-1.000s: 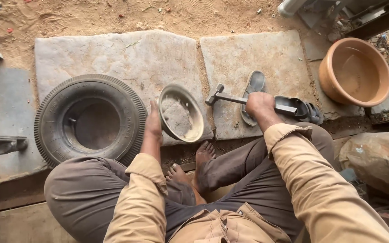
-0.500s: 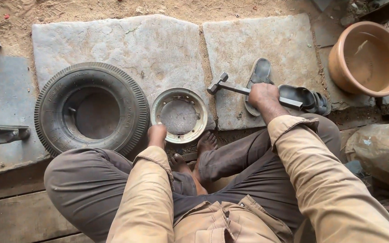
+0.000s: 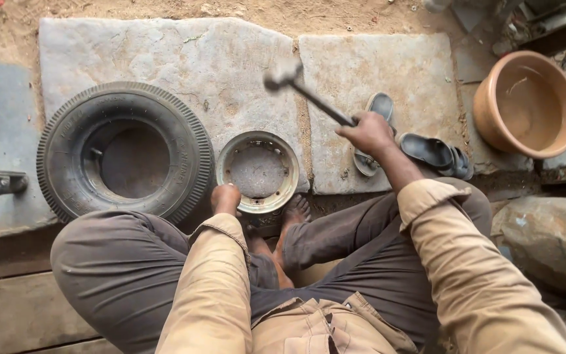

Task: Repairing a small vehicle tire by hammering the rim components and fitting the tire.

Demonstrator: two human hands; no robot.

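The hammer (image 3: 309, 94) has a dull grey metal head, blurred in this view, on a thin dark shaft. It is held in the air over the seam between two flat stone slabs (image 3: 185, 65), its long axis running diagonally: the head points up and to the left, away from the person, while the grip end slopes down to the right into the right hand (image 3: 369, 133), which is clenched around the shaft. The left hand (image 3: 225, 197) grips the near edge of a round metal wheel rim (image 3: 258, 172), a shallow, worn, grey dish lying flat with its open side up and small holes around its centre. The rim lies just beside a black rubber tyre (image 3: 126, 152), below and left of the hammer head.
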